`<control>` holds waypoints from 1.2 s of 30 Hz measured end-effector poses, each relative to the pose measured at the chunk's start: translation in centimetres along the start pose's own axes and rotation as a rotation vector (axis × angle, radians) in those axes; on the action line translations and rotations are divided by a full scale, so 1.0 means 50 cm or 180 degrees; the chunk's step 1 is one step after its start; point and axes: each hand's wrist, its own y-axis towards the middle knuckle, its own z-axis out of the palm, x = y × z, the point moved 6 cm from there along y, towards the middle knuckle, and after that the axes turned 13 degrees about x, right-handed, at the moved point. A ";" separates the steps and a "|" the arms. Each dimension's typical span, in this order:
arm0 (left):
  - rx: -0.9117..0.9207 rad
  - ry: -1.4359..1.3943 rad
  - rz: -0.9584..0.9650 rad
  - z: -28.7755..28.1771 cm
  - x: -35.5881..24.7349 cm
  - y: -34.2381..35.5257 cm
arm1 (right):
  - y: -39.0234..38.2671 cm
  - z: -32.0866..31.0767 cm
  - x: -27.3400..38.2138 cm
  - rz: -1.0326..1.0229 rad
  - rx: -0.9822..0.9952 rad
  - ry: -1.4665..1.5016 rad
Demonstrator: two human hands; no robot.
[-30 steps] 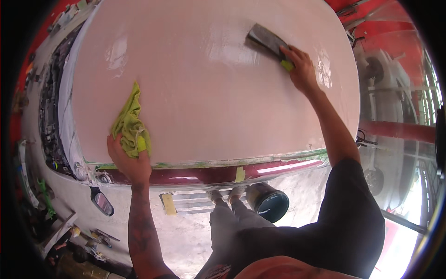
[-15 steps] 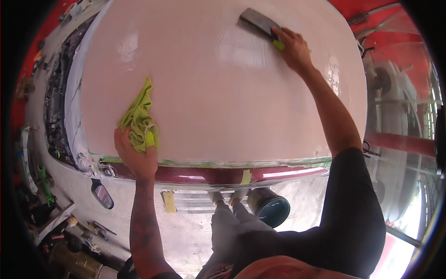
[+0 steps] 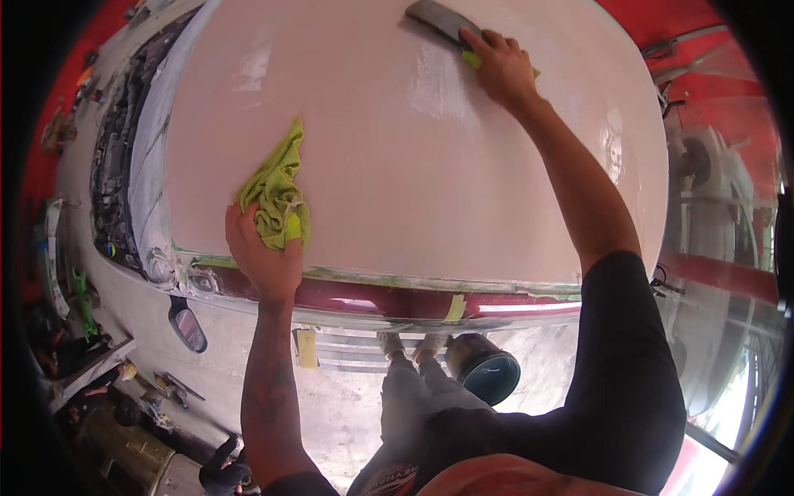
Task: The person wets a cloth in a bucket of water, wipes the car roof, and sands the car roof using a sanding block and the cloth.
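Since flat contact probably matters atop the car roof (image 3: 372, 182), my right hand (image 3: 508, 70) clasps the sanding block (image 3: 434, 20), my left hand (image 3: 265, 255) a green cloth (image 3: 276, 183).

1 cloth (image 3: 277, 194), 1 block (image 3: 434, 20) – 2 feet (image 3: 389, 342) – 1 side mirror (image 3: 191, 330)

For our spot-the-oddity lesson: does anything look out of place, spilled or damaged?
Slightly odd: yellow tape crosses the glossy maroon strip beside the pale panel, breaking that strip's line. Shiny patches on the panel may be wetness or reflections.
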 end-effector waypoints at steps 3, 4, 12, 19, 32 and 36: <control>0.0021 0.0069 0.0017 -0.004 -0.003 0.003 | -0.236 -0.033 0.116 -0.0232 0.0259 0.0240; 0.0041 0.0088 0.0035 -0.006 -0.005 0.003 | -0.304 -0.043 0.150 -0.0439 0.0350 0.0261; -0.0011 0.0074 0.0163 -0.004 -0.007 0.004 | 0.051 0.009 0.083 -0.0452 -0.0263 -0.0433; 0.0043 -0.0081 0.0009 -0.035 -0.001 -0.004 | -0.166 -0.029 0.243 -0.0209 0.0398 -0.0129; 0.0077 -0.0261 -0.0075 -0.041 0.004 -0.012 | 0.093 0.037 0.181 -0.0135 0.0409 -0.0649; 0.0092 -0.0313 -0.0040 -0.048 0.003 -0.010 | -0.241 0.000 0.268 -0.0529 0.0639 -0.0152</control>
